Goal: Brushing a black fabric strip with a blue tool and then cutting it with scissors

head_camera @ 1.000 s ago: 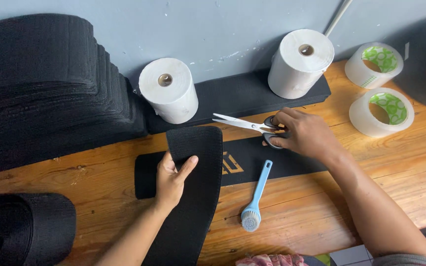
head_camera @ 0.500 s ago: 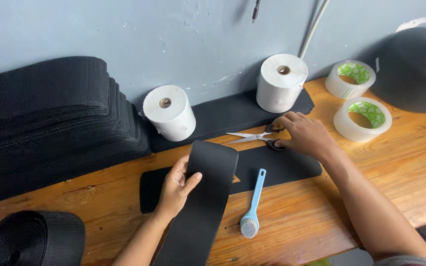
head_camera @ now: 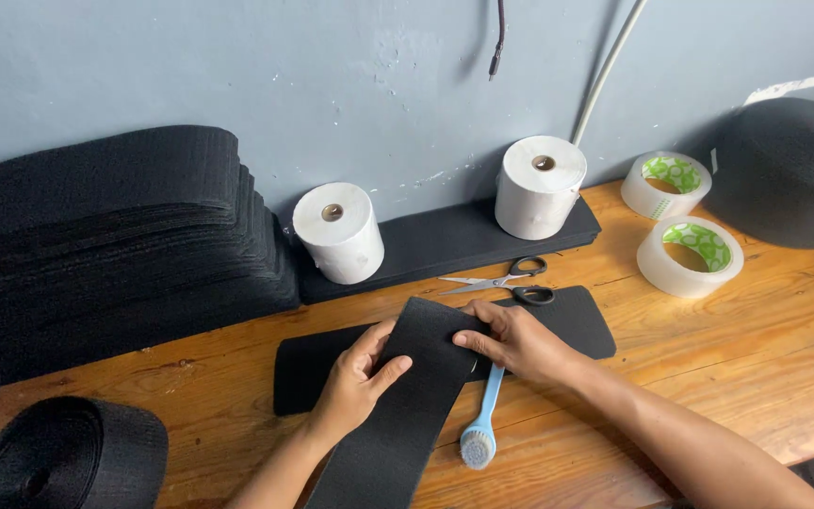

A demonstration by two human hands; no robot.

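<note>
My left hand (head_camera: 355, 382) and right hand (head_camera: 520, 341) both grip the black strip (head_camera: 407, 396), fingers closed on its far end; scissors (head_camera: 506, 279) lie just beyond.

Two white paper rolls (head_camera: 337, 232), two tape rolls (head_camera: 689, 255)

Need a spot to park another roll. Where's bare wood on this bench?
Bare wood: front right, below the two clear tape rolls and right of the right hand; also front left, between the stacked black sheets and coiled black strap. Crowded: centre, around the scissors.
</note>
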